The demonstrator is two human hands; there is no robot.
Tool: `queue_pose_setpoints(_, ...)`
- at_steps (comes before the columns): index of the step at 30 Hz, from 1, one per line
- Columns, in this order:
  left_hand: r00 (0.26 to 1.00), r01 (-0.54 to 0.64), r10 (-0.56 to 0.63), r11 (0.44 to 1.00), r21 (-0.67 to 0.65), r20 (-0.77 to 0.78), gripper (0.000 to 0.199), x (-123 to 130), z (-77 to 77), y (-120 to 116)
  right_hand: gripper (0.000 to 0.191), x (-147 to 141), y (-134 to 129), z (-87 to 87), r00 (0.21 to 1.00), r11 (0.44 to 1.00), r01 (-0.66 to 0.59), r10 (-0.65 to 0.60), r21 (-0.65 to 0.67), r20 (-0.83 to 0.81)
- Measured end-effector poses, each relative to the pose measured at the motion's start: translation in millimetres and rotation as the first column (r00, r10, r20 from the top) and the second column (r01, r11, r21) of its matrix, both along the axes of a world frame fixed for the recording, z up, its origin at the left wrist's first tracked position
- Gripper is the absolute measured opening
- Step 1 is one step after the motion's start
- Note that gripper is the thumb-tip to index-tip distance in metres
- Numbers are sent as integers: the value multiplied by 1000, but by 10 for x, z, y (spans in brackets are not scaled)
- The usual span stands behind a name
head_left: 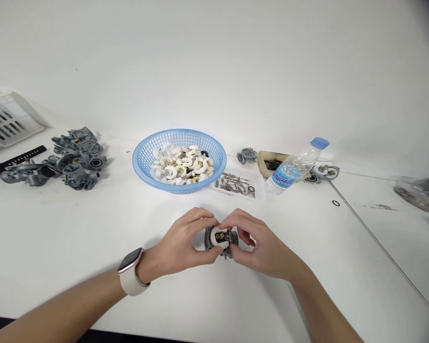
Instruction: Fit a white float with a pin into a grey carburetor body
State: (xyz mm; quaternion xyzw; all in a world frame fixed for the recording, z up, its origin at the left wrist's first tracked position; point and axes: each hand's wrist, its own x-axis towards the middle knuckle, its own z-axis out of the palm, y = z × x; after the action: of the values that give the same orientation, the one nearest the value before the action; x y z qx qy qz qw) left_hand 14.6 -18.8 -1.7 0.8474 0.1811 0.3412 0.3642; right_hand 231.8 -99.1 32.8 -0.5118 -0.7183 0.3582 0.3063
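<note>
A small grey metal carburetor (227,253) rests on the table between my hands, its open side facing up. A white U-shaped float (214,238) lies in it, around brass parts in the middle. My left hand (186,240) grips the carburetor from the left, thumb and fingers at the float's near and far edges. From the right, my right hand (259,243) closes thumb and fingers on the carburetor near the float's hinge end. Whether a small pin sits between those fingertips I cannot make out.
Behind my hands stands a blue basket (139,166) of white floats. Right of it are a clear tray (259,183) of thin metal pins, a tilted water bottle (293,166) and a tan container (262,164). Several grey carburetors (80,157) are piled left, near a white crate (14,119).
</note>
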Motion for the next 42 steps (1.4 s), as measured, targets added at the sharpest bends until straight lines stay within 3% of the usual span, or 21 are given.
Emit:
queue_pose_setpoints(20,1000,-3,3,1000,9,11,37,-4,-45,3,49,-7,5,-34,1000,1000,20,-20,-8,-18)
queue_pose_setpoints(42,1000,-4,4,1000,-7,-10,36,-6,3,-4,55,6,5,-34,999,1000,13,-13,9,39)
